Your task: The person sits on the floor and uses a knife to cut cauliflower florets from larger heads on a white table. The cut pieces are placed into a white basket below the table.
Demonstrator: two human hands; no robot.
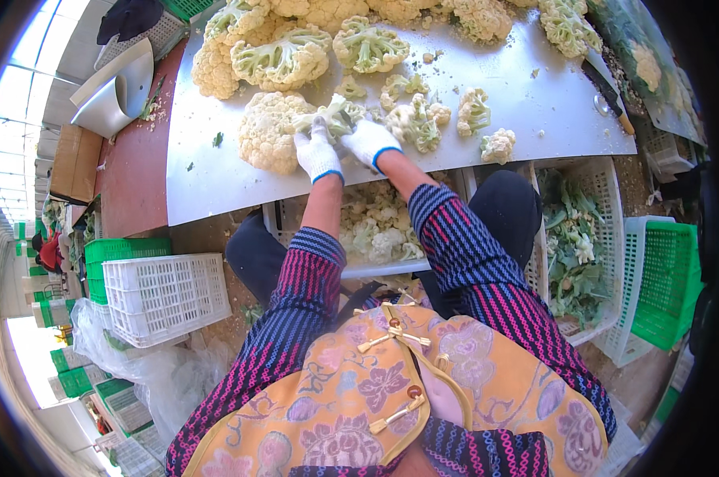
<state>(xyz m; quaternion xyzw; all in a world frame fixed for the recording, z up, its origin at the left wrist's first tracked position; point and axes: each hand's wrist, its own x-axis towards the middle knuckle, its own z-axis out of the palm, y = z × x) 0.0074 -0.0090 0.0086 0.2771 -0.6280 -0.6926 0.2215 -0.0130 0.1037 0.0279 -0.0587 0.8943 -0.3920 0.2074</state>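
Note:
Both my hands wear white knit gloves with blue cuffs and meet over the near part of the metal-topped table (550,119). Between them is a pale green-white cauliflower piece (336,114), stem side showing. My left hand (318,151) is closed on its near left side. Bent toward its right side, my right hand (371,141) grips it too; the fingertips are partly hidden. A large cauliflower head (273,131) rests just left of my left hand. Right of my right hand lie cut florets (417,123), with smaller ones (499,146) farther right.
Whole and cut cauliflowers (284,57) crowd the table's far side. A knife (604,94) lies at the right edge. Below the table, one crate holds florets (383,230), another leaves (570,254). White (167,298) and green crates (668,278) stand either side.

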